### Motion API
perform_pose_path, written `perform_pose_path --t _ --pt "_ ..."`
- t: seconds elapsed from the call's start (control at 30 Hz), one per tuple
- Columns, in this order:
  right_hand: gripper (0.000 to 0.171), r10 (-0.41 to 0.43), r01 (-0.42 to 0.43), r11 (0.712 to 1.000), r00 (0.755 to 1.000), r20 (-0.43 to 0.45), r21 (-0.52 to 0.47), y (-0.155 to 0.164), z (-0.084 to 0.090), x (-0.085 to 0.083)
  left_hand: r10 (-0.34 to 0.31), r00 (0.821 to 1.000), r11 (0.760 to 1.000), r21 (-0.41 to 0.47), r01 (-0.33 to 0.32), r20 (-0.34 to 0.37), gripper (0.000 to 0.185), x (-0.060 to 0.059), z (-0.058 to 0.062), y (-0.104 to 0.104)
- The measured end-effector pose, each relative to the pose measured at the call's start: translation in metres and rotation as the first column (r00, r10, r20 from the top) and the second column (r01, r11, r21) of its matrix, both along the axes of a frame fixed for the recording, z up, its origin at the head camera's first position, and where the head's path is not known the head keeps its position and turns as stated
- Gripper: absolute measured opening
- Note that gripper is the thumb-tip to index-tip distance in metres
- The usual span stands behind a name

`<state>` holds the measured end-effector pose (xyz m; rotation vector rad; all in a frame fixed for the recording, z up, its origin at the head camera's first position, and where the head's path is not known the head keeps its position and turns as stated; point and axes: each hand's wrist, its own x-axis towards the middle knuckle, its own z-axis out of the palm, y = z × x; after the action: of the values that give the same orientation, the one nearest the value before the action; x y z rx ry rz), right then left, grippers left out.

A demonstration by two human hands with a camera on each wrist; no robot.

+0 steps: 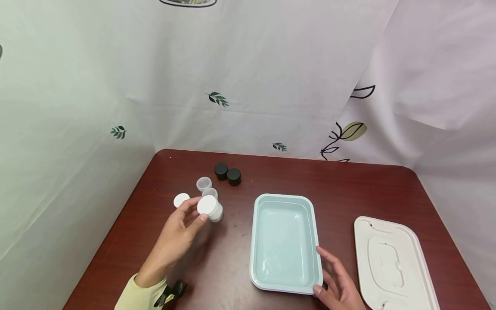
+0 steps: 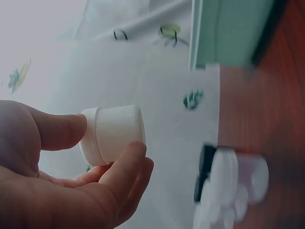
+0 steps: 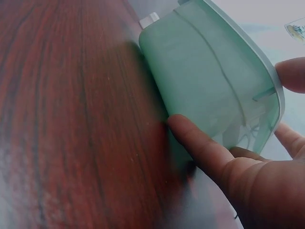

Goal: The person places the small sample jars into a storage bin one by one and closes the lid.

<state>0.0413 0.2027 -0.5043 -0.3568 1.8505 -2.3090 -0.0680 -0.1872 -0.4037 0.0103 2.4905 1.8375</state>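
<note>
The left hand has a small white-capped jar pinched between thumb and curled fingers, lifted just off the table, its cap facing the person. Right behind it stand two clear open jars, with a loose white cap lying just beside the fingertips and two black caps a little farther back.

The right hand rests at the near right corner of the pale green tray, fingers relaxed and nearly straight against its outer wall and rim, not wrapped round it. Nothing lies inside the tray.

To the right of that hand a white lid lies flat, close to the table's right edge. Between the jars and the tray there is a strip of bare wood, and more runs along the back edge under the hanging cloth.
</note>
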Motion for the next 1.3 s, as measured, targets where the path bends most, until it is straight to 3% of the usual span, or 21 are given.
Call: perform_pose_path --t 0.2,0.3,0.6,0.9,1.1,1.3 --pt "0.076 -0.036 0.034 0.999 0.999 0.034 0.040 0.000 0.002 0.002 -0.131 0.991 0.991 -0.001 0.131 -0.022 0.047 -0.012 0.004 0.029" --pt "0.076 -0.057 0.054 0.997 0.997 0.045 0.057 -0.001 0.003 0.002 -0.178 0.983 0.984 -0.032 0.177 -0.031 0.045 -0.019 0.004 0.042" --pt "0.076 -0.085 0.080 0.991 0.995 0.042 0.106 -0.002 0.006 0.001 -0.300 0.953 0.954 0.002 0.300 -0.043 0.043 -0.037 0.000 0.079" --pt "0.076 -0.080 0.076 0.992 0.996 0.036 0.102 -0.001 0.005 0.002 -0.404 0.914 0.915 0.027 0.403 0.039 0.042 -0.050 -0.006 0.121" --pt "0.076 -0.089 0.080 0.990 0.994 0.070 0.118 -0.002 0.008 0.003 -0.436 0.896 0.900 0.007 0.437 0.083 0.041 -0.057 -0.016 0.150" --pt "0.076 -0.075 0.069 0.991 0.996 0.051 0.113 -0.001 0.008 0.003 -0.478 0.869 0.876 -0.006 0.483 0.129 0.041 -0.060 -0.026 0.169"
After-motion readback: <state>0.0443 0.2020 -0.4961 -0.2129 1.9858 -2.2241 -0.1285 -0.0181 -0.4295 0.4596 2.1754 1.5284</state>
